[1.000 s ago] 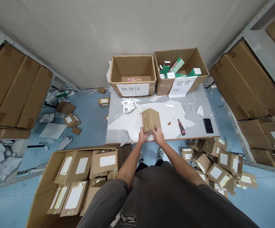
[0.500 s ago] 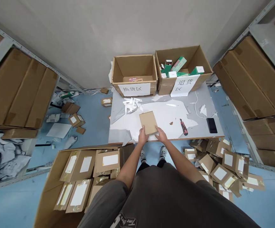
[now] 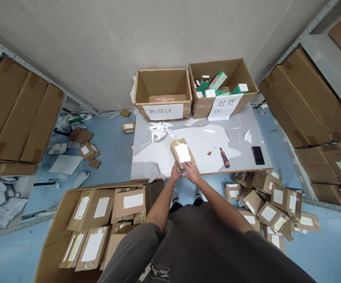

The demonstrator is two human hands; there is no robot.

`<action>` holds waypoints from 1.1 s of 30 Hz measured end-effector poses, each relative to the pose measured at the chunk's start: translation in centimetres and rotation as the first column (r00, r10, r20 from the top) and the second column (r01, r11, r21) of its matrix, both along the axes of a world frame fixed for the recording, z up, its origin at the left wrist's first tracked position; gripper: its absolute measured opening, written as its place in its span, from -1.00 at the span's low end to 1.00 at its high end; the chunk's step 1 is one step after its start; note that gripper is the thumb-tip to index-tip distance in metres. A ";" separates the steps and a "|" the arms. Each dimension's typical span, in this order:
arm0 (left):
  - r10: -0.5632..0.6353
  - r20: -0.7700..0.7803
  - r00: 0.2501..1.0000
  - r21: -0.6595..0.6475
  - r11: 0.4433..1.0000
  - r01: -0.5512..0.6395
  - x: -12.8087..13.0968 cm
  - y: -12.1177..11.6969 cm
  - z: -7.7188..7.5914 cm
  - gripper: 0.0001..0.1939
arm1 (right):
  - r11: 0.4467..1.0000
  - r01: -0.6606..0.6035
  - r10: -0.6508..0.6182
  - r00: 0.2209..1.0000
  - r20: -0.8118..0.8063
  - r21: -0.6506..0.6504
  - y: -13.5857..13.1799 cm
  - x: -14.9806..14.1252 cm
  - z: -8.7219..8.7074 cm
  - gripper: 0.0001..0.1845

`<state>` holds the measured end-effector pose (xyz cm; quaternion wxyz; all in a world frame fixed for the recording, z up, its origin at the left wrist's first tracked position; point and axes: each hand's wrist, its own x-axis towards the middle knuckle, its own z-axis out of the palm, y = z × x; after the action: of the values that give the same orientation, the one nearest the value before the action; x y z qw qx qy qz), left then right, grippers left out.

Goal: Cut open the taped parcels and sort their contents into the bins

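A small brown cardboard box point(image 3: 175, 149) with a white label point(image 3: 182, 152) on its upper face is at the near part of the table. My left hand point(image 3: 175, 172) grips its near left corner. Over the near end of the box, my right hand point(image 3: 191, 171) has its curled fingers against the label's lower edge; the fingertips are partly hidden. A red and black utility knife point(image 3: 224, 158) lies to the right of my hands. Crumpled white paper strips point(image 3: 160, 131) lie beyond the box on the left.
Two open cartons with paper signs, the left one point(image 3: 162, 107) and the right one point(image 3: 201, 108), stand at the table's back. A phone point(image 3: 258, 155) lies at the right. A large carton point(image 3: 51, 239) of parcels and a parcel pile point(image 3: 272, 208) flank me. Shelves line both sides.
The box has been turned so that a labelled face now shows instead of a plain one. My right hand has moved from its right corner onto the near end, by the label.
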<state>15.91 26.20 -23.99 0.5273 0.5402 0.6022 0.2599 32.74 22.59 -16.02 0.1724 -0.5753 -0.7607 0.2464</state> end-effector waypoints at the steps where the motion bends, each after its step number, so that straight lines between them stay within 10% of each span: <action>1: 0.017 -0.018 1.000 -0.026 1.000 -0.017 -0.1 -0.1 0.1 0.23 | 1.000 -0.024 0.024 1.000 -0.003 -0.009 -0.4 -0.1 -0.2 -0.22; 8: -0.022 -0.270 0.963 0.195 0.978 0.077 -1.1 0.0 3.9 0.27 | 0.971 0.231 -0.233 0.972 0.015 0.054 -1.3 4.0 -0.6 -0.31; 18: -0.098 -0.503 0.858 0.148 0.969 0.198 1.0 1.5 6.8 0.03 | 0.842 0.537 -0.540 0.837 0.086 0.060 -2.4 19.1 -1.5 -0.31; 25: -0.107 -0.599 0.793 0.105 0.972 0.210 -0.3 1.6 6.7 0.05 | 0.714 0.693 -0.684 0.721 0.112 -0.098 -2.5 27.2 -7.7 -0.38; 33: -0.151 -0.577 0.803 0.065 0.971 0.229 -0.5 0.8 8.0 0.09 | 0.603 0.738 -0.778 0.628 -0.018 -0.303 0.9 27.8 -12.5 -0.57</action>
<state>15.38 27.02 -15.95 0.3108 0.6839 0.6561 0.0721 60.56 23.51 -28.53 0.2376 -0.8412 -0.3885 0.2915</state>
